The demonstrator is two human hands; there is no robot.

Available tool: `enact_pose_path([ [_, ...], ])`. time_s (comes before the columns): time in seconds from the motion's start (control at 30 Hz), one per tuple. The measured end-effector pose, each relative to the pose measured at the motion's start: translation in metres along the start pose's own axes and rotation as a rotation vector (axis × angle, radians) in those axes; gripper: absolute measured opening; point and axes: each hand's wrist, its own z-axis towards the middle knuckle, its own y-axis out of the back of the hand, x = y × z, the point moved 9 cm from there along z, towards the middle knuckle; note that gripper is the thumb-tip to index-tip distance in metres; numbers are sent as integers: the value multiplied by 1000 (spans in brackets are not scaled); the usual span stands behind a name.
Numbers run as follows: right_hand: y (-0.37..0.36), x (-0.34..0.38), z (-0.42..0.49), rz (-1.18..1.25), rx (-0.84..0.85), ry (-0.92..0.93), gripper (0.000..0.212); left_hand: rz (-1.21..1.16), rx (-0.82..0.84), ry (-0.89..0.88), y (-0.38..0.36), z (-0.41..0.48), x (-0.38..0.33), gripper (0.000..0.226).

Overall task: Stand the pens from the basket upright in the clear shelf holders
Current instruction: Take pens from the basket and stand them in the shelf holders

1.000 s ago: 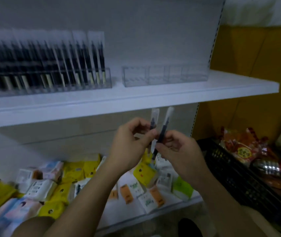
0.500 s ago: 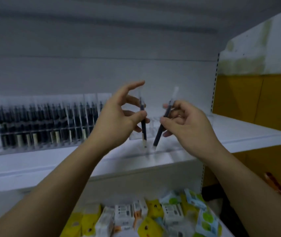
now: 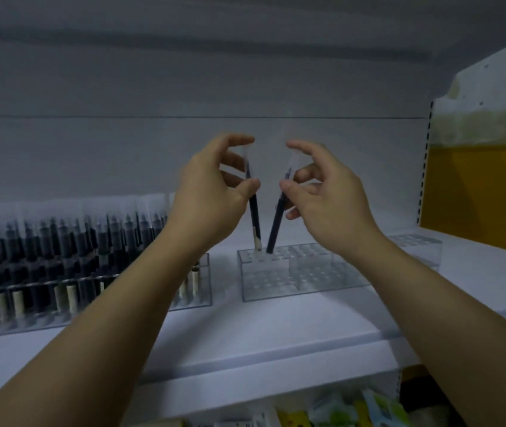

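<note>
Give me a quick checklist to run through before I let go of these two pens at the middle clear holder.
1. Left hand pinches the left pen: ok.
2. Right hand pinches the right pen: ok.
3. Both lower ends sit at the back left corner of the clear holder: ok.
4. Ends seated in holes: cannot tell.
5. Pens upright: not ok, they lean apart in a V.
6. Free holes nearby: ok.
</note>
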Motion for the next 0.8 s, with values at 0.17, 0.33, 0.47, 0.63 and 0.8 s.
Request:
enact_pose_path([
  [0.17,-6,-7,24,80,-18,6,46,39,-48,-25,-9,8,10,48],
  [0.33,-23,-19,29,-15,74,17,41,85,-77,-40,-8,8,16,47],
  [0.47,-23,-30,21,30,0,21,39,121,-91,-61,-5,6,16,48],
  [0.63,-9,-33,25,133,-127,32,41,173,-51,-37,-10,5,20,49],
  [0.8,-18,-38,19,169,-66,7,42,291,89,-6,-31,2,27,51],
])
